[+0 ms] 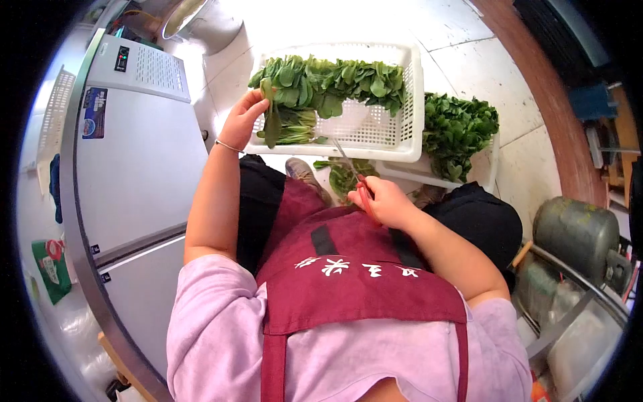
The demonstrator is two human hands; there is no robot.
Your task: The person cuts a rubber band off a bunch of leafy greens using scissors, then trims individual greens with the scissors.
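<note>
My left hand [249, 112] pinches a stalk of leafy greens [272, 124] upright at the left end of a white plastic basket [410, 134]. Inside that basket lies a row of leafy greens [328, 80] along the far side, with a bunch of thin green stems [295, 127] nearer to me. In my right hand [385, 201] is a pair of scissors [362, 184] with red handles, the blades pointing up toward the basket's near edge. Below the blades, loose leaves [348, 177] lie on the floor between my feet.
More greens [462, 130] are heaped in a second white container [492, 161] at the right. A steel-edged cabinet [144, 154] stands at my left and a metal pot [211, 27] behind it. A grey gas cylinder [577, 231] stands at the right.
</note>
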